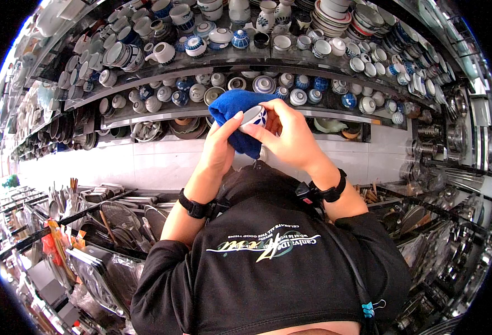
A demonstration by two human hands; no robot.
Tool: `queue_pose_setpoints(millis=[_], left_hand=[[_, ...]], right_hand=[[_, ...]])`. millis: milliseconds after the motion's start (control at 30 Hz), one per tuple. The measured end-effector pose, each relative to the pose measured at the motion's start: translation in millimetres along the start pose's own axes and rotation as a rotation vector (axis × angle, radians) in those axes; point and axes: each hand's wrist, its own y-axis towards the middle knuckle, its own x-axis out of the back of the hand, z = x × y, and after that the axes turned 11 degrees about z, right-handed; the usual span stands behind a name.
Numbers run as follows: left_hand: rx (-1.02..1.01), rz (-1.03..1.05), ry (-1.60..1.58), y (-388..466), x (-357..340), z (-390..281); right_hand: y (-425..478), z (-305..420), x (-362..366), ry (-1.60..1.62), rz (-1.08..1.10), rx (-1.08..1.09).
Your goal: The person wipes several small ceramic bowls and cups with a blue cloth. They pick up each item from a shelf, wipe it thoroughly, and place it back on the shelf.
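Between both hands, in front of my chest, is a small white ceramic cup [254, 116] with a blue pattern, tilted so that part of its pale inside shows. My left hand [222, 144] holds a blue cloth [242, 100] against the cup, its thumb at the rim. The cloth hangs behind and below the cup. My right hand [290, 132] grips the cup from the other side, thumb on the near side and fingers around the far side. Some fingertips of both hands are hidden by the cup and cloth.
Ahead, an upper shelf [225, 58] bears many cups, bowls, a white teapot [162, 53] and stacked plates [331, 19]. A lower shelf [170, 114] holds more bowls. Pale floor tiles [158, 163] lie below. Racks with strainers [120, 215] and metal utensils stand close on the near side.
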Motion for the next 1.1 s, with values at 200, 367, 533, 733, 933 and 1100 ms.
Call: queue_pose_setpoints(millis=[200, 367, 533, 733, 933, 1100], left_hand=[[-0.001, -0.008, 0.016, 1, 1, 3], [-0.017, -0.015, 0.01, 2, -3, 2], [-0.014, -0.001, 0.017, 2, 0, 3], [-0.006, -0.023, 0.022, 2, 3, 6], [0.002, -0.01, 0.032, 4, 7, 7], [0.013, -0.015, 0.012, 3, 4, 5]], right_hand=[[-1, -2, 1, 0.07, -0.065, 0.014], [-6, 1, -9, -0.173, -0.198, 0.059], [-6, -2, -13, -0.366, -0.252, 0.208], [-4, 0, -9, -0.115, -0.129, 0.013], [-3, -12, -3, 0.214, -0.009, 0.013], [-3, -1, 4, 0.138, -0.072, -0.03]])
